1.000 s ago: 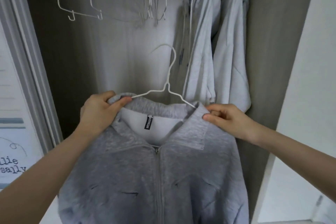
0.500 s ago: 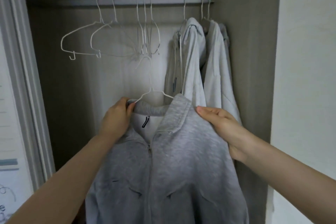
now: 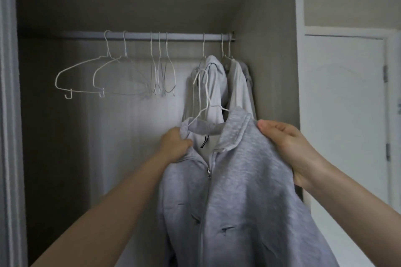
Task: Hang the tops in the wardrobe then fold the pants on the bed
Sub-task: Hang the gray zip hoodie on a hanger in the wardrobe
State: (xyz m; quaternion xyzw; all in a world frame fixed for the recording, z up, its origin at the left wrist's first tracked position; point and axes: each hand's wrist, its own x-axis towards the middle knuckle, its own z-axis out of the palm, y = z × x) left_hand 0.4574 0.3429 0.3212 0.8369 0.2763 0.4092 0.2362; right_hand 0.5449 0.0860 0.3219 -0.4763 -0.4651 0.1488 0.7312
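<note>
A grey zip-up top (image 3: 234, 184) sits on a white wire hanger (image 3: 202, 102), held up inside the wardrobe. My left hand (image 3: 174, 144) grips the collar at the left shoulder. At the right shoulder my right hand (image 3: 284, 138) grips the fabric. The hanger's hook is below the rail (image 3: 152, 36) and in front of the pale tops (image 3: 230, 86) hanging at the rail's right end.
Several bare white wire hangers (image 3: 121, 76) hang along the left and middle of the rail. The wardrobe's right side wall (image 3: 271, 60) is close to the hung tops. A white door (image 3: 342, 115) stands to the right, and the wardrobe's frame (image 3: 10, 115) to the left.
Both hands have lifted the grey top and its hanger up and to the right, toward the rail's right end. The view has tilted upward, showing the rail.
</note>
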